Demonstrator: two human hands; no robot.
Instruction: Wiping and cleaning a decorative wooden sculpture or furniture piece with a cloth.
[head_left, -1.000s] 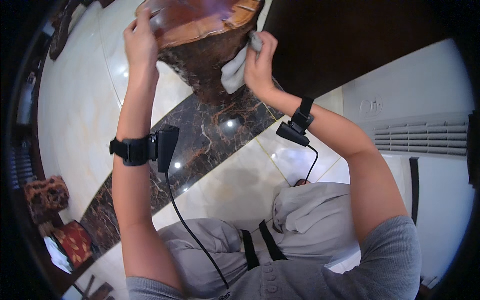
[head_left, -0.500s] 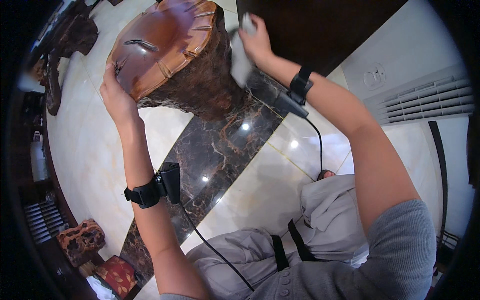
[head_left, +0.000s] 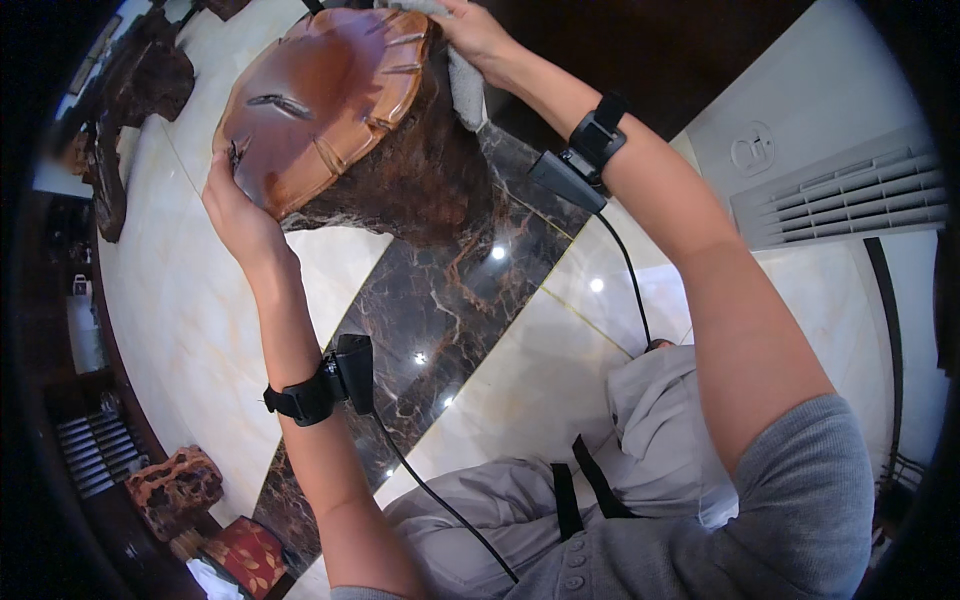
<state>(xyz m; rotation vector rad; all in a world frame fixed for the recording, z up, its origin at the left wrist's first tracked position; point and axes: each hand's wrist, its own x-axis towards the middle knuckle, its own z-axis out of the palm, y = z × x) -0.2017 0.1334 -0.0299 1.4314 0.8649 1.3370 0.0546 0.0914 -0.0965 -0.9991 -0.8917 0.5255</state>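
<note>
A tree-stump stool [head_left: 325, 85] with a glossy reddish-brown top and dark, rough bark sides stands on the floor ahead of me. My left hand [head_left: 238, 212] grips its near-left rim, fingers curled at the edge. Over at the far-right rim, my right hand [head_left: 474, 38] is closed on a light grey cloth [head_left: 466, 90]. Part of that cloth lies along the top edge, and the rest hangs down the stump's right side. The right fingertips are partly hidden by the cloth and the upper picture edge.
Beyond the stump stands a dark panel [head_left: 600, 60]; to its right is a white unit with a slatted vent [head_left: 850, 205]. A dark marble strip [head_left: 440, 300] crosses the pale tiles. Gnarled wood [head_left: 175, 490] and a red patterned box [head_left: 245, 555] sit lower left. Cables trail from both wristbands.
My right hand has moved up and left with the cloth, from beside the stump onto its far-right rim. My left hand stays on the near-left rim.
</note>
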